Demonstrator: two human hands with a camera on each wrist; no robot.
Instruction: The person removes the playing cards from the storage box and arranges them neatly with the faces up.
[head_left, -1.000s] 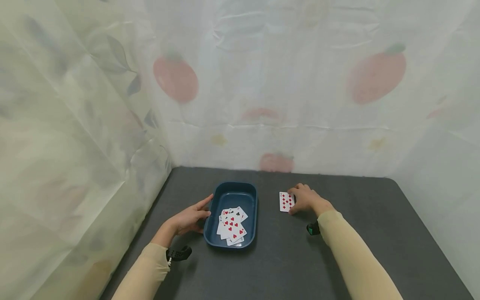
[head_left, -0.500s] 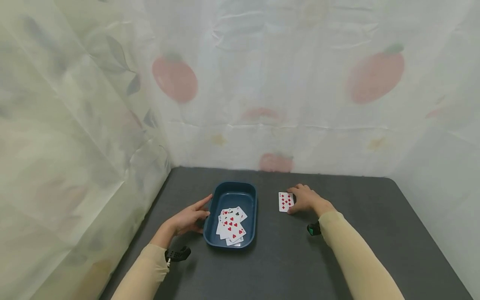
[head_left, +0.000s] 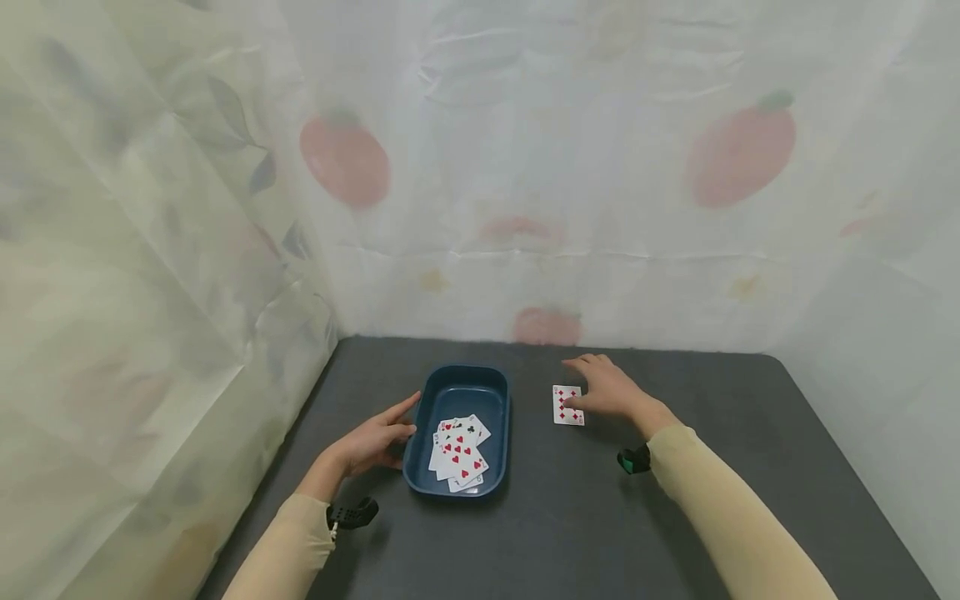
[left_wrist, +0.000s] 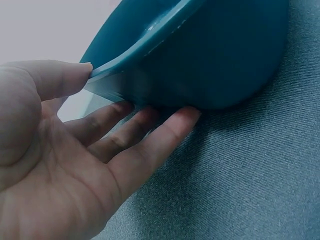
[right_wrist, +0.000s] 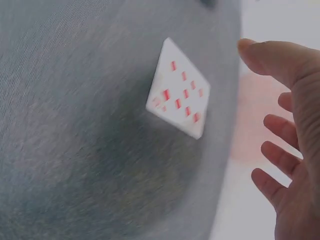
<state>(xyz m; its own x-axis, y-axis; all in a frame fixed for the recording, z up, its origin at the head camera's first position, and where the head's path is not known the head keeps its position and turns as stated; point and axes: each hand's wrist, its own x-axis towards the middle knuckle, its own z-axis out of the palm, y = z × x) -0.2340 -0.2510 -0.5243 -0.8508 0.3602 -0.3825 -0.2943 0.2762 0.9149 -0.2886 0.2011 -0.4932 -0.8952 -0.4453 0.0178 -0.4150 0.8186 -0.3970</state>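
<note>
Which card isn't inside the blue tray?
The diamond card, alone on the dark table near the right hand; the other cards lie overlapping in the tray.

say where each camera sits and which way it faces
Head: worn on the head, facing forward and down at the table and blue tray; left hand, right hand, sleeves show.
Left wrist: on that wrist, facing the tray's outer wall; only the left hand shows.
Right wrist: on that wrist, facing the diamonds card; only the right hand shows.
Shared: head and left wrist, the tray; head and right wrist, the card.

Cards (head_left: 459,454) lie in a tray (head_left: 472,402) left of a single card (head_left: 567,417).
</note>
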